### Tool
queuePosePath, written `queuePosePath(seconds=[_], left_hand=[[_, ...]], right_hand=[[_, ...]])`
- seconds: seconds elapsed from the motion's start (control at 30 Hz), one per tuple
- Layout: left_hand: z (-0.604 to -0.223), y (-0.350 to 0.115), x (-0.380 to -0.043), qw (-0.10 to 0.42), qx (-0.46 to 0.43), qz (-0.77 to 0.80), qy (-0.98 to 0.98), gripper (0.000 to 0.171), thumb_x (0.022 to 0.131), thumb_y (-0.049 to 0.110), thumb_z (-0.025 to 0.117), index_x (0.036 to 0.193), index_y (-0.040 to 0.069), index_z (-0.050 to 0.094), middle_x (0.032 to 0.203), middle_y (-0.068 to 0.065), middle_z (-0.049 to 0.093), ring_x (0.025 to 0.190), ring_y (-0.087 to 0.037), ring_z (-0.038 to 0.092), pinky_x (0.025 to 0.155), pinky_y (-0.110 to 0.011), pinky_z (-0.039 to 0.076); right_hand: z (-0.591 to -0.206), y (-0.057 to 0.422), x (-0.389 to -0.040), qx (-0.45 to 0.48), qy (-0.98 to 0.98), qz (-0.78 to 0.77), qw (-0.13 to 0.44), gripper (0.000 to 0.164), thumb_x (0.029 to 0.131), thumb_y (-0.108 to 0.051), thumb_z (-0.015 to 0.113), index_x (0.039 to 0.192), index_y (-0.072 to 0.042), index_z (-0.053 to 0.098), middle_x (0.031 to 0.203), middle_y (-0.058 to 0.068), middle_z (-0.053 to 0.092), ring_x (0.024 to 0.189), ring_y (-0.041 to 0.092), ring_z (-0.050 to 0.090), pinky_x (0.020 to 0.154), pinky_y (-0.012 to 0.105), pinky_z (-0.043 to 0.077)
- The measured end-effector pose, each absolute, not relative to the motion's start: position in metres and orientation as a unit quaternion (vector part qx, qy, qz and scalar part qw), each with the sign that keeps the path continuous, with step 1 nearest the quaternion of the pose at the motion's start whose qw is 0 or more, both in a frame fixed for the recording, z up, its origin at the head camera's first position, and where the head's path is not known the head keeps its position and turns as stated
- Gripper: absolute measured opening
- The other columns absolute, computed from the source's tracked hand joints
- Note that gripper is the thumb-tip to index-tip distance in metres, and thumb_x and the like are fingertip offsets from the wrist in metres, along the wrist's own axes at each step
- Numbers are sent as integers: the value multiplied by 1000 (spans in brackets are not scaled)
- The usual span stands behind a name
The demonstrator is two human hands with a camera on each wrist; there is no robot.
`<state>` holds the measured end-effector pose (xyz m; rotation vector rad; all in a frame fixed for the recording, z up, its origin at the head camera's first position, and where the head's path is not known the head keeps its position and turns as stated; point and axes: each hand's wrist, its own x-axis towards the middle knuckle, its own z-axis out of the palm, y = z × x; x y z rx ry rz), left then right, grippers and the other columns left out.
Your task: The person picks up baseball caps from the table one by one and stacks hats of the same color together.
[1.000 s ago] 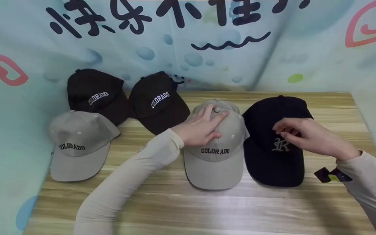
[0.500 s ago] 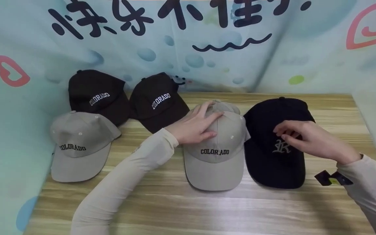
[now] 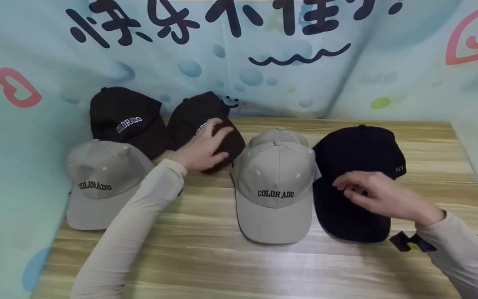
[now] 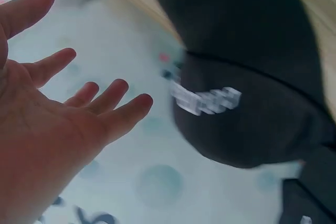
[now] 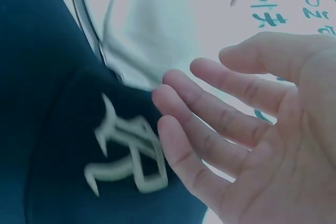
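Note:
My left hand (image 3: 201,147) hovers in front of the right-hand black COLORADO cap (image 3: 199,108), fingers spread and holding nothing; in the left wrist view that black cap (image 4: 247,103) shows beside the hand, a gap between them. Over the navy cap (image 3: 347,145) hangs my right hand (image 3: 382,195), loosely bent and holding nothing, and it hides the front letter in the head view. That pale letter shows on the navy cap (image 5: 58,129) in the right wrist view. Beside the navy cap lies a grey COLORADO cap (image 3: 275,174) in front of another grey cap (image 3: 280,133).
At the left, a second black cap (image 3: 125,116) lies behind a grey COLORADO cap (image 3: 98,174). All the caps sit on a wood-grain table (image 3: 222,265). A printed pale-blue cloth (image 3: 206,79) walls the table at the back and sides.
My left hand has lifted off the middle grey cap and moved left to the black cap. My right hand has come slightly nearer and lower over the navy cap.

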<state>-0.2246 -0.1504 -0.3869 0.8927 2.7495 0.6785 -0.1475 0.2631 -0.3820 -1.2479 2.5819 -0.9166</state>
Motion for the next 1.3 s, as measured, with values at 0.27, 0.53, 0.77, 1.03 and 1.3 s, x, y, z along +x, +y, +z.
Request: queuePosePath(seconds=[0.27, 0.53, 0.77, 1.03, 1.3], left_hand=[[-399, -185, -252, 121, 189, 230, 947, 63, 97, 13, 56, 151, 6, 25, 151, -26, 4, 133, -49, 20, 102, -61, 27], [-415, -198, -278, 112, 135, 194, 965, 82, 96, 30, 61, 156, 13, 8, 157, -22, -12, 141, -47, -4, 107, -65, 7], [-418, -199, -287, 108, 99, 199, 969, 80, 96, 45, 56, 155, 14, 13, 156, -22, 6, 139, -46, 10, 105, -68, 2], [-419, -202, -294, 122, 49, 179, 975, 80, 98, 57, 38, 152, 1, 19, 143, -29, 18, 130, -45, 19, 97, -67, 22], [-422, -220, -298, 149, 13, 272, 951, 77, 96, 58, 42, 146, 3, 19, 144, -33, 18, 131, -50, 22, 104, -61, 20]], right_hand=[[-394, 240, -130, -449, 845, -278, 87, 26, 88, 3, 62, 114, -2, 64, 103, 2, 65, 89, 15, 64, 76, 33, 52], [-418, 216, -111, -476, 839, -250, 80, 36, 84, -5, 69, 120, -7, 64, 119, 5, 62, 107, 20, 60, 87, 37, 49], [-438, 200, -103, -485, 848, -209, 52, 48, 79, -15, 78, 125, -11, 63, 128, 6, 57, 115, 22, 52, 91, 39, 47], [-444, 192, -106, -475, 859, -188, 47, 55, 78, -18, 79, 130, -13, 61, 128, 5, 55, 116, 22, 49, 91, 37, 47], [-449, 184, -106, -481, 860, -169, 25, 63, 75, -21, 82, 133, -13, 59, 125, 8, 52, 110, 22, 49, 86, 37, 49]])
